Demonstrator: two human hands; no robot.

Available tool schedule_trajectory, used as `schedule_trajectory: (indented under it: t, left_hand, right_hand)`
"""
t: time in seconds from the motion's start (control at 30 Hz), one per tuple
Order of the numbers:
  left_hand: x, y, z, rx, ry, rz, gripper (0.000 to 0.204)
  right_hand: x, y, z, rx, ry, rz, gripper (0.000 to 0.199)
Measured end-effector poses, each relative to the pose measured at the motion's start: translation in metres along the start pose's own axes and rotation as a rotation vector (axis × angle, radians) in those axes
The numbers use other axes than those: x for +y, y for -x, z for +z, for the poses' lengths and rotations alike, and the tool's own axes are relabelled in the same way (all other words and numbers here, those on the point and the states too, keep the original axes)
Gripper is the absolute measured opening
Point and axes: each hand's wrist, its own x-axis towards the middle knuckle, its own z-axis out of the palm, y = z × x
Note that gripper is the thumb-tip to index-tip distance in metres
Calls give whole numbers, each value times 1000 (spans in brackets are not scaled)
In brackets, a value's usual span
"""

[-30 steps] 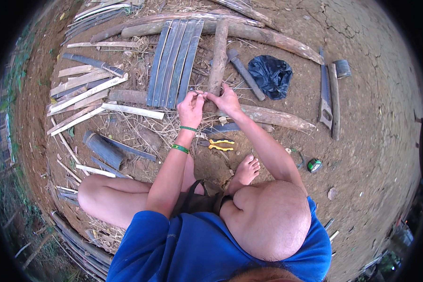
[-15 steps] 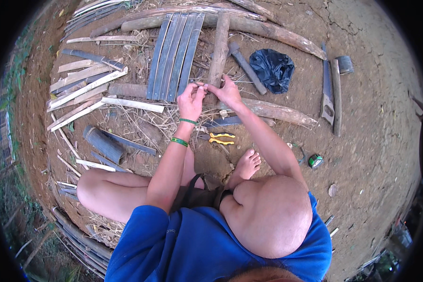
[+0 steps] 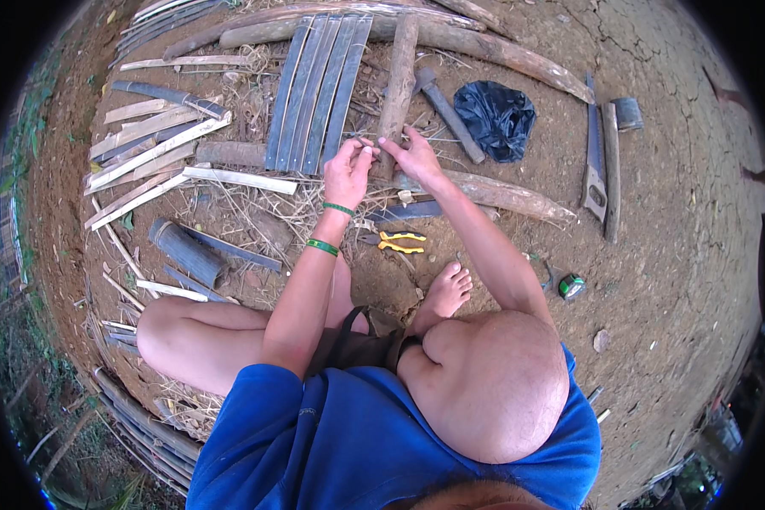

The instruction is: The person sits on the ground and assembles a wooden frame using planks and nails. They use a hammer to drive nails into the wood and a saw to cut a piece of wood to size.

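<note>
My left hand (image 3: 347, 177), with green bands at the wrist, is closed in a pinch beside the lower part of a short wooden pole (image 3: 399, 76). What its fingertips hold is too small to make out. Against the pole's right side is my right hand (image 3: 418, 160), its thumb and forefinger spread apart and nothing visible between them. Just left of the pole, several dark split bamboo slats (image 3: 319, 93) lie side by side across two logs. Yellow-handled pliers (image 3: 399, 242) rest on the ground below my hands.
A hammer (image 3: 450, 117) and a black plastic bag (image 3: 495, 121) lie right of the pole. Farther right are a handsaw (image 3: 594, 170) and a wooden-handled mallet (image 3: 610, 174). A green tape measure (image 3: 571, 286) sits near my foot. Split bamboo pieces (image 3: 157, 157) and a bamboo tube (image 3: 187, 252) lie left.
My right thumb has drawn slightly away from my left fingertips, leaving a small gap. Both hands stay by the pole; the view has shifted slightly.
</note>
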Motion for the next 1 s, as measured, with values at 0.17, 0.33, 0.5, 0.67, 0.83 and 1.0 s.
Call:
schedule_trajectory:
  t: [0.17, 0.33, 0.5, 0.67, 0.83, 1.0]
  left_hand:
    - [-2, 1, -2, 31, -34, 49, 14]
    - [9, 2, -1, 4, -76, 76, 12]
    - [12, 3, -3, -6, -105, 110, 12]
    - [5, 7, -6, 130, -93, 64, 10]
    - [-38, 40, -22, 472, -352, -154, 13]
    - [-89, 83, -51, 531, -781, -390, 27]
  right_hand:
    - [-10, 8, 0, -45, -54, 33, 77]
    - [-9, 9, -3, -29, -77, 24, 77]
    - [-9, 8, -1, -31, -70, 29, 79]
    - [-4, 5, 0, -47, -36, 30, 80]
    - [13, -6, 3, -34, -20, -7, 83]
    - [9, -3, 5, -43, 48, 2, 91]
